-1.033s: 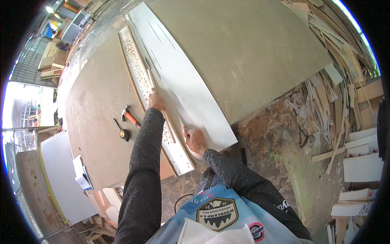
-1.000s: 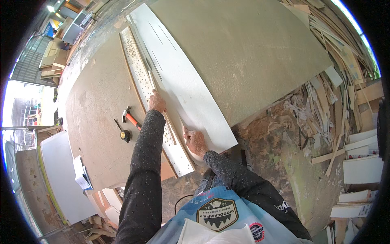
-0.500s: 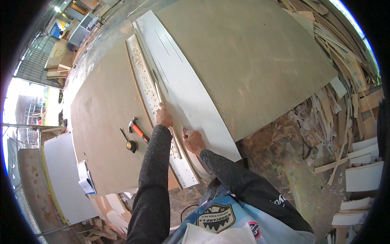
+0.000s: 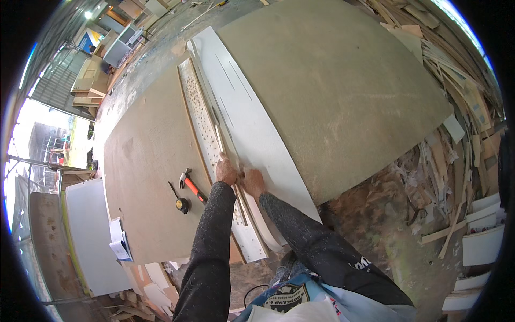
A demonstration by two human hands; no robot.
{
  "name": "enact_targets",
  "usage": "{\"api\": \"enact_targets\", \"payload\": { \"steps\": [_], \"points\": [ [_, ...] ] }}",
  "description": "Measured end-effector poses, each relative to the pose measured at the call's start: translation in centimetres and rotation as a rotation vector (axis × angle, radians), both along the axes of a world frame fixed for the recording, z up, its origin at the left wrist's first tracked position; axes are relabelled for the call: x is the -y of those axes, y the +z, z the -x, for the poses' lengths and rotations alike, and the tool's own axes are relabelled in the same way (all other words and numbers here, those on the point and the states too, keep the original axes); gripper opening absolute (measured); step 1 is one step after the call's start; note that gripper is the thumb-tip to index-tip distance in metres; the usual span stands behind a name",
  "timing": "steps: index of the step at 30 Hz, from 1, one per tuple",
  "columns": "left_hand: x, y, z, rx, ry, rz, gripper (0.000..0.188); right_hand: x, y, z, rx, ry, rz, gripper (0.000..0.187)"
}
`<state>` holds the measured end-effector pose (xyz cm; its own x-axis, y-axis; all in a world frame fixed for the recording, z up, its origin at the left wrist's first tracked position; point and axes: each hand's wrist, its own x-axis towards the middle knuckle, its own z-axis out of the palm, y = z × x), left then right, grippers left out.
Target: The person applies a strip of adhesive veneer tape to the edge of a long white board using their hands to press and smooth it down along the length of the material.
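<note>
A thin pale wooden strip (image 4: 242,206) lies lengthwise along a white board dotted with small brown specks (image 4: 194,92). My left hand (image 4: 226,170) is closed around the strip, which shows beyond the hand and below it. Just to its right, my right hand (image 4: 252,181) has its fingers curled at the near-left edge of a long white panel (image 4: 268,140). Those fingertips are partly hidden and slightly blurred, so what they pinch does not show. Left of my left forearm lie a claw hammer (image 4: 193,186) with an orange-red handle and a round black-and-yellow tape measure (image 4: 182,205).
Large brownish sheets (image 4: 343,96) spread under and beside the white panel. A paper pad (image 4: 119,241) lies at the left edge. Wood offcuts (image 4: 456,80) pile up along the right side. A pale grey board (image 4: 92,231) stands at the far left.
My right hand has moved left and a little away along the white panel, closer to my left hand. My left hand keeps its hold on the strip. The whole view has shifted slightly.
</note>
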<state>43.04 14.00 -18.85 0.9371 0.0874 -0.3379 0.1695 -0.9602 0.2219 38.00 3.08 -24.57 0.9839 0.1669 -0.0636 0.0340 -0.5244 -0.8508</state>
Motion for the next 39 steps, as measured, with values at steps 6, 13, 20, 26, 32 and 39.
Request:
{"api": "enact_targets", "payload": {
  "steps": [6,13,20,26,32,39],
  "points": [
    [-4.4,-2.4,0.5,0.081,0.035,-0.038,0.073,0.3,1.1,11.8,0.051,-0.024,-0.053,0.042],
    [-1.9,-0.6,0.1,-0.061,0.098,0.006,0.085,1.3,1.1,9.7,0.051,-0.013,-0.055,0.035],
    [-1.8,-0.5,0.5,-0.007,0.071,-0.034,0.080,-0.8,1.5,2.1,0.102,-0.049,-0.089,0.017],
    [-0.3,0.7,0.5,0.021,0.055,-0.043,0.077,-1.2,0.9,-0.7,0.083,-0.099,-0.121,0.016],
    [-2.2,0.4,0.7,-0.076,0.129,0.016,0.081,-0.1,1.3,10.2,0.076,-0.102,-0.136,0.040],
    [-1.5,-0.8,-0.1,-0.102,0.130,0.054,0.084,0.8,-0.5,9.9,0.081,-0.027,-0.088,0.043]
  ]
}}
